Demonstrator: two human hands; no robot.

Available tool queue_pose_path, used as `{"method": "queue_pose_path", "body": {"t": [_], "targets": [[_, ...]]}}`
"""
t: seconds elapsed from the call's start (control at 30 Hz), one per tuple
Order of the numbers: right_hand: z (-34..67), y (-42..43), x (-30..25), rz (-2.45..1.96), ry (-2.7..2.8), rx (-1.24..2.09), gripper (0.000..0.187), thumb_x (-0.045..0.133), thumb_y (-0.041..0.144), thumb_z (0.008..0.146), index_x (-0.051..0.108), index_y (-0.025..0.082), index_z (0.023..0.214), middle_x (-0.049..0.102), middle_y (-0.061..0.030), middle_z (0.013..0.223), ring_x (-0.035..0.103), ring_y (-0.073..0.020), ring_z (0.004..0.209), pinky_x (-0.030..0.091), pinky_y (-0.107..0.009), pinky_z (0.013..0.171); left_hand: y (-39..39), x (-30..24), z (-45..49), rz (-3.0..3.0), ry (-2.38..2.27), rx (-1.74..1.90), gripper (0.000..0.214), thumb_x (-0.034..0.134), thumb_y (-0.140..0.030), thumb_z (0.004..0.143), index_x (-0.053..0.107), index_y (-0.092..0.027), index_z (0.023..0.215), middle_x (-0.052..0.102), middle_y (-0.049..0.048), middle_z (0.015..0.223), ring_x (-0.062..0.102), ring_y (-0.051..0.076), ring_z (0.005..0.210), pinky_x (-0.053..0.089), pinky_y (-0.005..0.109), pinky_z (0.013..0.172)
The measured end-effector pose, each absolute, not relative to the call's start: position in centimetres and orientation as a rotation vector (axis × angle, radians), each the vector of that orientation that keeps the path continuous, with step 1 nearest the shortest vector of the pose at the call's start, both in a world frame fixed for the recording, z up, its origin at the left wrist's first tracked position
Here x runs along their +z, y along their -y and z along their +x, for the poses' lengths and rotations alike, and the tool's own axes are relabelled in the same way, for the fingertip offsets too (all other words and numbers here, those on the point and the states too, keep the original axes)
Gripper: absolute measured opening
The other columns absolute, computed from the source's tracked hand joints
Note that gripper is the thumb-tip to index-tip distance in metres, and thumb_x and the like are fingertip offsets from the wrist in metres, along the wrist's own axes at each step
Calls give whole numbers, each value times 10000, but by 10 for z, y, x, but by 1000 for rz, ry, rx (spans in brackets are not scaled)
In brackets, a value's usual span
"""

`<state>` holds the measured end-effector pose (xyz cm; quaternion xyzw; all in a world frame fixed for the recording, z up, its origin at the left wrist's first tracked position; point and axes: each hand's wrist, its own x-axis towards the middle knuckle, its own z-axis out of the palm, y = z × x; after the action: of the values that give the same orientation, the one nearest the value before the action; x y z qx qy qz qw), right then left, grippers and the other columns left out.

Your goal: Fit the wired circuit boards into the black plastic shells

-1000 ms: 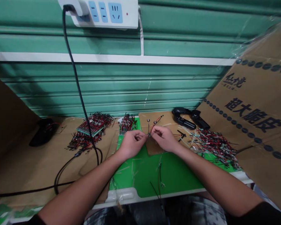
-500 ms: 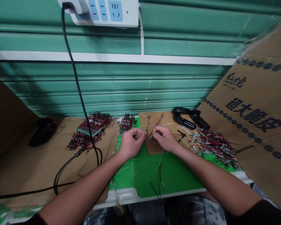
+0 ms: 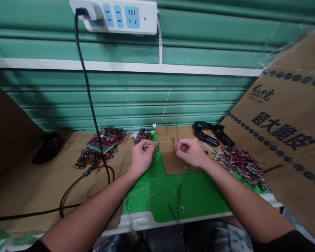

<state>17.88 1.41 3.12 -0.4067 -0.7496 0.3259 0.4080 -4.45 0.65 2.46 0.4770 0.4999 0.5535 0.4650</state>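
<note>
I have the left hand [image 3: 143, 156] and the right hand [image 3: 190, 151] well apart over the back of a white-rimmed green tray [image 3: 199, 218], both narrowed with the fingers curled in. A thin wire lead [image 3: 156, 134] with a small metal terminal [image 3: 154, 125] rises just beside the left fingertips, but I cannot tell whether that hand is gripping it. A fine strand [image 3: 174, 146] shows by the right hand, which may or may not be pinching it.

The tray holds a brown cardboard sheet [image 3: 168, 157] under the right hand, pale wire offcuts [image 3: 139, 188], and a loose dark lead [image 3: 179, 199] with a metal end. At its back edge, just beyond the left hand, sits a small heap of red-and-black wires [image 3: 143, 135].

A larger heap [image 3: 102, 154] lies on cardboard to the left, with a green comb-like board [image 3: 98, 145] on top. Another heap [image 3: 241, 162] lies to the right, near two black handled tools [image 3: 207, 138]. A black cable [image 3: 88, 87] runs down from a white power strip [image 3: 118, 17] and crosses the left heap.
</note>
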Motion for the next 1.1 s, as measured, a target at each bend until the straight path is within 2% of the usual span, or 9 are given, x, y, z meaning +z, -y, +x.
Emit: {"method": "queue_pose_path", "body": {"t": [0.13,0.23,0.3,0.43,0.57,0.67,0.87,1.0,1.1], "targets": [[198,-35,38,-1083,1544,579,91,662,216,716,575,210,688,592,7,643,496,-131,556,372,-251,521,-8,21,-45,1218,-1202,1248,327,798,-463,689,663,-167,731,646,-1,579,525,114,480,396,227,479],[213,-48,41,-1106,1415,515,141,678,247,722,561,219,796,615,14,713,500,-120,533,371,-240,493,-4,20,-45,1368,-1112,1048,269,770,-416,709,665,-169,711,639,-2,576,527,117,500,386,225,500],[224,-54,42,-1154,1418,425,137,658,272,768,608,210,879,657,-1,775,522,-124,540,398,-244,506,0,19,-45,1489,-1040,878,218,754,-371,715,681,-165,706,641,2,581,531,120,516,372,223,507],[243,-62,38,-1315,1572,178,243,558,303,898,761,189,969,728,-48,806,620,-180,625,492,-295,628,7,18,-47,1649,-899,548,90,700,-260,693,701,-169,688,638,-4,583,524,121,530,353,221,508],[257,-70,30,-1486,1682,-43,266,563,289,895,796,187,972,780,-78,889,689,-226,710,550,-356,780,11,25,-52,1791,-852,349,63,655,-200,686,706,-168,670,591,-28,567,480,107,517,324,219,489],[265,-76,22,-1586,1775,-140,327,613,293,854,777,152,1100,779,-125,1033,723,-275,849,568,-399,874,12,30,-55,1893,-835,314,94,648,-188,706,699,-168,630,557,-31,538,452,104,507,298,222,474],[274,-81,9,-1709,1951,-154,782,771,315,727,576,94,1451,624,-224,1418,631,-382,1254,515,-480,1085,12,26,-53,1980,-898,408,139,656,-195,726,674,-174,590,552,-28,536,451,108,506,283,226,475],[276,-79,6,-1764,1981,-148,806,747,219,719,530,97,1486,595,-227,1445,622,-381,1271,512,-481,1093,11,23,-52,2108,-982,459,190,658,-205,751,636,-186,563,542,-30,530,439,110,505,261,247,491],[276,-79,8,-1758,1969,-155,799,731,167,707,534,117,1479,590,-217,1453,622,-386,1268,514,-499,1084,10,21,-54,2210,-1008,511,276,665,-213,776,594,-197,509,489,-36,478,368,105,458,217,277,488]]}}
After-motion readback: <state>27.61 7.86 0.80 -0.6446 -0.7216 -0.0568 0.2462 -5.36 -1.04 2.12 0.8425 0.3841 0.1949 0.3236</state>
